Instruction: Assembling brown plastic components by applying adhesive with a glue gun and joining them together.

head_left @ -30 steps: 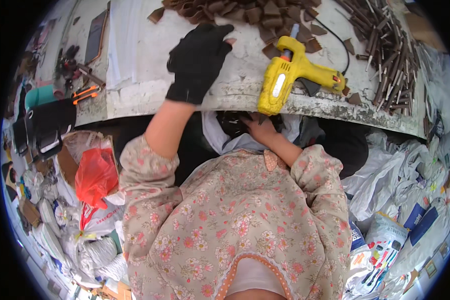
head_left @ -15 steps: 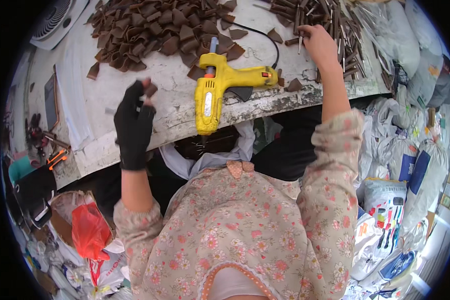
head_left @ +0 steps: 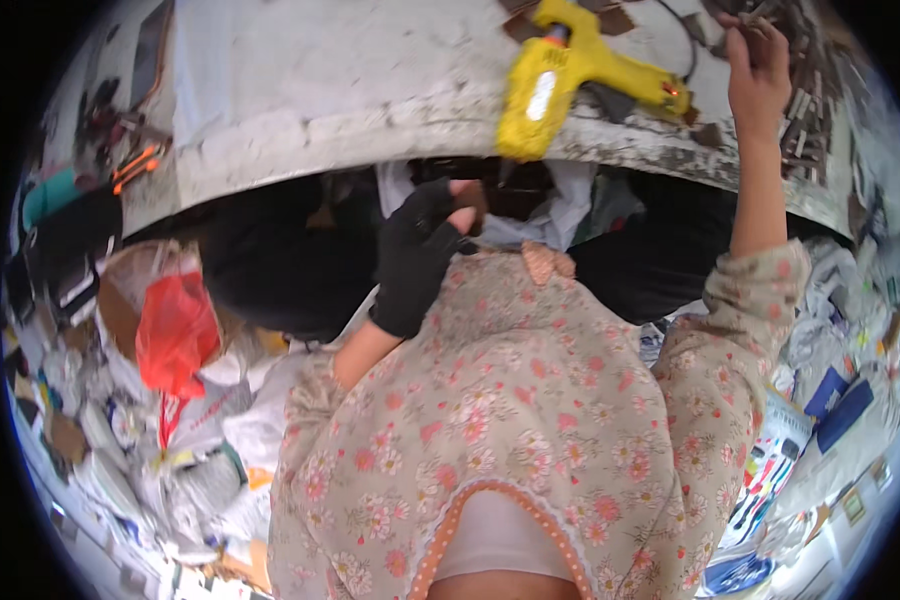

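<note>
My left hand [head_left: 416, 255], in a black fingerless glove, is in front of the table edge near my lap. Its bare fingertips pinch a small brown piece [head_left: 474, 207], partly blurred. My right hand [head_left: 758, 68] is bare and reaches to the far right of the table. Its fingers are curled together beside a pile of thin brown sticks [head_left: 802, 125]; what they hold, if anything, I cannot make out. Between the hands a yellow hot glue gun [head_left: 538, 100] lies on the table, its nozzle pointing over the edge toward me.
A white bag [head_left: 567, 205] hangs open below the table edge. Flat brown pieces [head_left: 615, 20] lie behind the glue gun, near its black cord [head_left: 692, 45]. An orange-handled tool [head_left: 136, 170] is at the left, above a carton with a red plastic bag [head_left: 177, 330].
My left hand has come down and right from above the table to the front of my lap, carrying the brown piece. The view has tilted down; my right hand stays by the sticks.
</note>
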### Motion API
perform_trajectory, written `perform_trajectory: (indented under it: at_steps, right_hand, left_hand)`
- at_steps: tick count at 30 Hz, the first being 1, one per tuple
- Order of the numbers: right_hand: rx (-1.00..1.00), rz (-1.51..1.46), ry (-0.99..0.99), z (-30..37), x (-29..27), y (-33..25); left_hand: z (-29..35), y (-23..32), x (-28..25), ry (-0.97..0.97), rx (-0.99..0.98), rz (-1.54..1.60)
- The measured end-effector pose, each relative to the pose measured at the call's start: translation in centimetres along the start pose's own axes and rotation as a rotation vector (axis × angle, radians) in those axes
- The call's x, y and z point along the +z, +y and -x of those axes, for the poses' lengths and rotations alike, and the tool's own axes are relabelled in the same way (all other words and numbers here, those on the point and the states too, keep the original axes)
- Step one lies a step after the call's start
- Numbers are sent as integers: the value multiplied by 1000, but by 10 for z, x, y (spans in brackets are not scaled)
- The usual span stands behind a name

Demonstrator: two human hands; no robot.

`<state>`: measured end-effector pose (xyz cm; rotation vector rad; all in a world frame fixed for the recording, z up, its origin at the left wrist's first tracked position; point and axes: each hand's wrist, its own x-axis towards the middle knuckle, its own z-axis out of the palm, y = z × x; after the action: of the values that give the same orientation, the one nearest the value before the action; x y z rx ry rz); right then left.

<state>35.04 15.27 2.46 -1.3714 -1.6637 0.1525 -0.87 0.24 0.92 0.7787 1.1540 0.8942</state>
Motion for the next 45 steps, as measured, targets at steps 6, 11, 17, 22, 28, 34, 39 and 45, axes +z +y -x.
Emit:
perform_trajectory:
  at_steps: [6,11,17,22,28,34,39,45]
  right_hand:
    - [177,71,-228,54,35,-98]
    - [113,497,-436,68,38,-109]
    - [73,484,-497,60,34,-102]
    - [73,394,-490,58,34,-97]
    - [51,440,-437,65,33,-95]
    - [271,-120,-654,89,16,-160]
    - [434,-457,-860,111,-2,-196]
    - [360,-474,-890,108,-4,-210]
  left_hand:
    - [1,-7,1,4,-96,-40]
    - [0,-6,6,-6,-39,-76]
    - [-6,-4,12,-24,-37,-44]
    - [-7,-9,16,35,0,72]
    - [-1,0,15,35,-21,-9]
    - [-3,-6,13,212,385,-321]
    - [-5,17,11,51,-383,719]
    - [2,8,5,92,-416,678]
